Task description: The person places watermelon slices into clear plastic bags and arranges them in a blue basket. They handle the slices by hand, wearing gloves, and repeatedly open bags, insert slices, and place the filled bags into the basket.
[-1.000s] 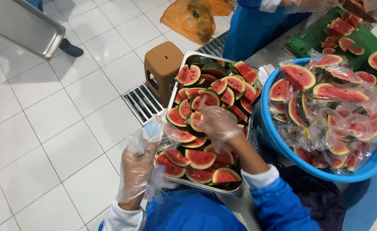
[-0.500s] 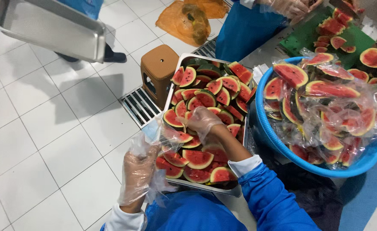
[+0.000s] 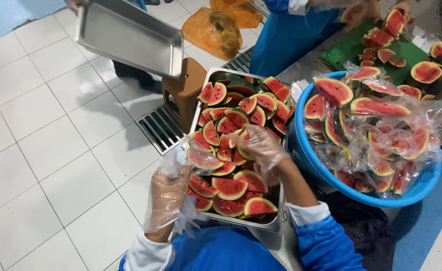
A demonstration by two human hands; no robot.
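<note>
Watermelon slices (image 3: pixel 231 188) fill a rectangular steel pan (image 3: pixel 241 223) in front of the person, red faces up, green rinds at the edges. Both hands wear thin clear plastic gloves. The right hand (image 3: pixel 261 148) reaches down into the middle of the pan with its fingers curled over a slice in the pile; whether it has actually closed on that slice cannot be told. The left hand (image 3: pixel 166 198), at the pan's near left corner, grips a clear plastic bag (image 3: pixel 193 158) that already has 1 watermelon wedge (image 3: pixel 204 159) inside, the bag lying against the pan's left rim. Blue sleeves with white cuffs cover both forearms. Just right of the pan stands a round blue basket (image 3: pixel 406 195) heaped with bagged watermelon slices (image 3: pixel 376 130). Beyond it a green cutting board (image 3: pixel 354 47) carries more cut pieces, where another person in a blue apron (image 3: pixel 286 35) works with gloved hands. At upper left an empty steel tray (image 3: pixel 128 35) is held up over the white tiled floor (image 3: pixel 45 150) by someone else's hand. A small brown stool (image 3: pixel 183 93) stands beside a floor drain grate (image 3: pixel 158 128), and an orange mesh bag (image 3: pixel 213 27) lies on the tiles behind.
</note>
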